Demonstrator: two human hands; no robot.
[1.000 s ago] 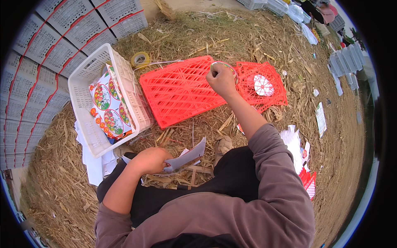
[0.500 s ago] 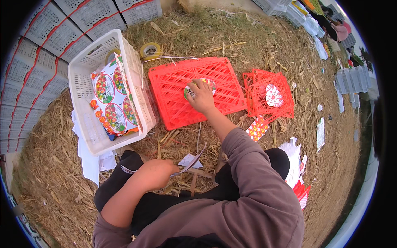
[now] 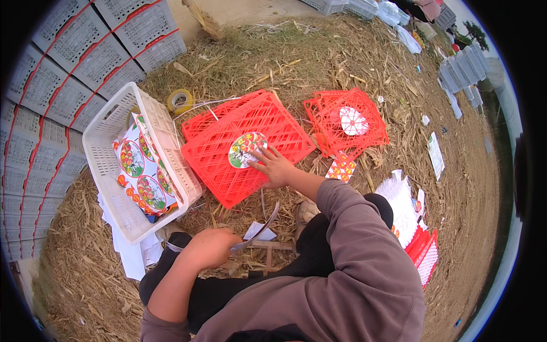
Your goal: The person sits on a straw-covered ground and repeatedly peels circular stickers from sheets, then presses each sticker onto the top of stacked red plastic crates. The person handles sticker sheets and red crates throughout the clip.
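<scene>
A pile of flat red plastic lattice lids (image 3: pixel 276 122) lies on the ground in front of me, the top one skewed over those beneath. On that top lid is a round, colourful fruit-printed sticker (image 3: pixel 242 151). My right hand (image 3: pixel 278 169) rests with spread fingers at the sticker's right edge, fingertips touching it or the lid beside it. Low on the left, over my knee, my left hand (image 3: pixel 212 248) is closed around a thin, curved paper strip (image 3: pixel 262 229), which sticks out on both sides of the fist.
A white plastic crate (image 3: pixel 134 225) with printed sticker sheets (image 3: pixel 132 158) stands left. Yellow tape (image 3: pixel 180 101) lies behind it. More red lids (image 3: pixel 327 122), one with a white disc, lie right. Stacked grey crates (image 3: pixel 60 108) line the left; straw (image 3: pixel 353 62) covers the ground.
My right hand has drawn back to the right, uncovering the sticker. The top red lid now sits turned over the pile. The left hand keeps its hold; the whole view has shifted.
</scene>
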